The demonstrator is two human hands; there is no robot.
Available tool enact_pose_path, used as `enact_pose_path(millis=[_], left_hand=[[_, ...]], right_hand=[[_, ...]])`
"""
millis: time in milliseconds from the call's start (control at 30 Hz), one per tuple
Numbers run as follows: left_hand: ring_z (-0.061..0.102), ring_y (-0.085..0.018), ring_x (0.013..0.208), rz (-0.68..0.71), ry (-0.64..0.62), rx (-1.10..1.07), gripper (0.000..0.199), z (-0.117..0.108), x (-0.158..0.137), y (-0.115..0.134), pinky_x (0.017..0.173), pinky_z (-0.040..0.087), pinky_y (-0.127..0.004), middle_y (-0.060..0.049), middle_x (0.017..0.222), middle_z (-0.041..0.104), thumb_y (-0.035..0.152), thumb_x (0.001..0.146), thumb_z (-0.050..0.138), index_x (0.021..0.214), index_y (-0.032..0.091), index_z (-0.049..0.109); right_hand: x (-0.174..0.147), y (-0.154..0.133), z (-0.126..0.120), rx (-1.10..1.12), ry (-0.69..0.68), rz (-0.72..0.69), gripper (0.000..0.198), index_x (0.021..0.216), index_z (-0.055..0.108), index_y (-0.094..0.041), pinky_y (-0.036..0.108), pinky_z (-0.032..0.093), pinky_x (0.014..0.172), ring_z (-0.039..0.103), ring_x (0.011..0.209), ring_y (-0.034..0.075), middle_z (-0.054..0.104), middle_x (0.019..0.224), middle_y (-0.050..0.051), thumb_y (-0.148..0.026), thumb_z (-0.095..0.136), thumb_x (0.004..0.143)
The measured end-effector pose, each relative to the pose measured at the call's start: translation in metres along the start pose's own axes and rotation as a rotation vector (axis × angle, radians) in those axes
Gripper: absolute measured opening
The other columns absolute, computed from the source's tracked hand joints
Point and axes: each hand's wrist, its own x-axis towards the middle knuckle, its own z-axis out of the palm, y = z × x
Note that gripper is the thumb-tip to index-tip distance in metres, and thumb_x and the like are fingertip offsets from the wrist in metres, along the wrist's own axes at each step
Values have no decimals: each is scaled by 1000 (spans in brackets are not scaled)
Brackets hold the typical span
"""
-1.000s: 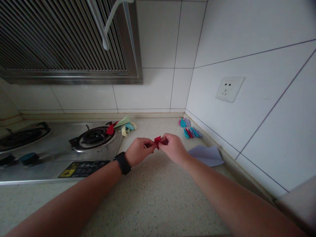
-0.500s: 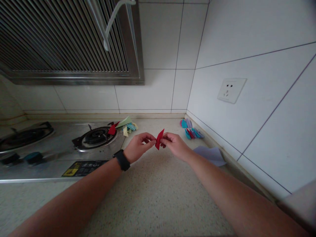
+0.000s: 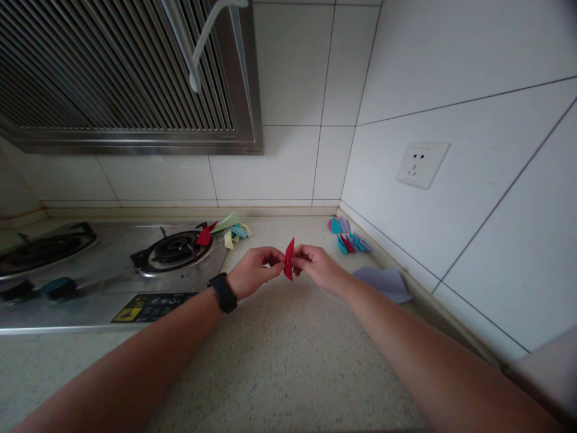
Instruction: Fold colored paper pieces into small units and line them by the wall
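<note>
"So, what is cut off nearest to the camera?"

"Two forearms (image 3: 139, 346) are cropped by the lower edge, and part of the speckled counter (image 3: 288, 367) is hidden by them. One dark watch (image 3: 223, 293) is worn on the left wrist."

"And how is the grip?"

"One red folded paper (image 3: 289, 260) is held on end over the counter, between the two hands. Its left side is pinched by the left hand (image 3: 253, 272), its right side by the right hand (image 3: 321, 269). Some fingertips are hidden, and the finer folds cannot be made out."

"What is seen beyond?"

"One lavender sheet (image 3: 388, 285) is partly covered by the right forearm. On the left, one stove (image 3: 99, 273) is cropped by the frame edge; two knobs and two burners are counted. Two clusters of folded pieces (image 3: 355, 243) are set by the right wall, overlapped too closely to be numbered. One pile of paper strips (image 3: 235, 231) is spread beside the farther edge of the stove, its layers equally hard to count."

"And farthest?"

"One socket (image 3: 422, 165) is mounted on the right wall. One range hood (image 3: 135, 72) is cut off above."
</note>
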Motion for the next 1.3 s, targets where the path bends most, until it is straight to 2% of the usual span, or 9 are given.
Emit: enact_pose_path(millis=[333, 467, 633, 967, 1167, 1300], left_hand=[[49, -7, 57, -11, -46, -136, 24, -1, 2, -1, 53, 37, -20, -3, 74, 64, 34, 78, 65, 85, 12, 65], [47, -7, 54, -34, -12, -90, 23, -1, 1, 0, 50, 37, -20, -2, 71, 63, 34, 78, 65, 84, 12, 65], [49, -8, 57, -36, 13, -44, 24, -1, 1, 0, 50, 38, -19, -3, 76, 63, 34, 81, 61, 90, 12, 65], [44, -6, 51, -48, -9, -82, 22, 0, 1, -10, 48, 36, -19, 0, 71, 60, 32, 82, 58, 89, 13, 64], [45, -6, 54, -42, -75, -95, 18, -1, 1, -6, 48, 35, -17, 0, 71, 60, 29, 83, 55, 86, 13, 63], [46, -7, 52, -66, -72, -83, 21, -1, 1, -7, 46, 35, -17, 0, 70, 59, 33, 84, 56, 88, 13, 60]], right_hand=[[-1, -1, 3, 102, -17, 46, 26, 86, 64, -15, 27, 45, 62, 55, 63, 11, 63, 73, 2, -40, 68, 79], [0, 2, 3, 91, 0, 47, 26, 85, 63, -15, 27, 45, 60, 55, 62, 11, 63, 74, 2, -40, 68, 79], [2, 9, 2, 52, -4, 55, 23, 87, 63, -15, 27, 45, 60, 55, 60, 11, 64, 75, 2, -36, 66, 80], [2, 6, 2, 21, -60, 59, 13, 88, 64, -15, 26, 45, 60, 55, 62, 11, 66, 80, 4, -26, 62, 82], [1, 9, 1, -12, -91, 55, 16, 91, 66, -14, 26, 46, 61, 55, 63, 11, 67, 83, 5, -26, 62, 82], [2, 10, -1, -21, -92, 41, 15, 91, 65, -14, 26, 45, 60, 55, 63, 11, 66, 83, 4, -26, 60, 83]])
